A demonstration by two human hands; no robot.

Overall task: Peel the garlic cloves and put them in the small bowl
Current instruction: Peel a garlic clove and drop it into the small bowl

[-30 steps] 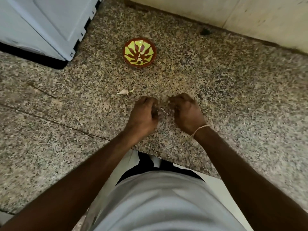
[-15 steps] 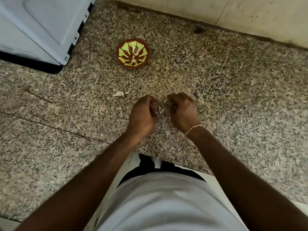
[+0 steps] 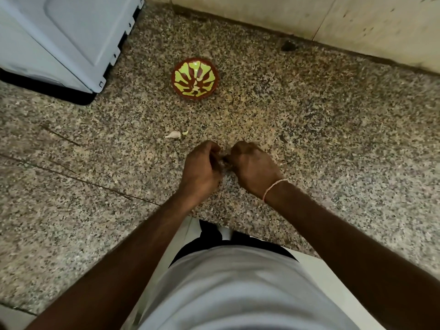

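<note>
Speckled granite countertop [image 3: 333,144] fills most of the view, seen from above by a person standing at its near edge, white shirt at the bottom. Pale wall tiles [image 3: 357,22] close off the far edge, and a white appliance [image 3: 59,39] stands on the far left corner. Open counter stretches to the right of the hands and between the hands and the wall.

Both hands are held together just above the counter near its front edge. The left hand [image 3: 202,170] and the right hand [image 3: 254,166] have their fingers curled inward toward each other, pinching something small and blurred between them, apparently a garlic clove [image 3: 223,161]. A thin bracelet [image 3: 273,189] circles the right wrist.

A small bowl [image 3: 195,78], red-brown with yellow-green pattern, sits well beyond the hands toward the wall. One loose clove [image 3: 173,134] with a scrap of peel [image 3: 185,132] lies on the counter between bowl and left hand.

Compared with a second ago, the hands have drawn closer together; bowl and loose clove have not moved.
</note>
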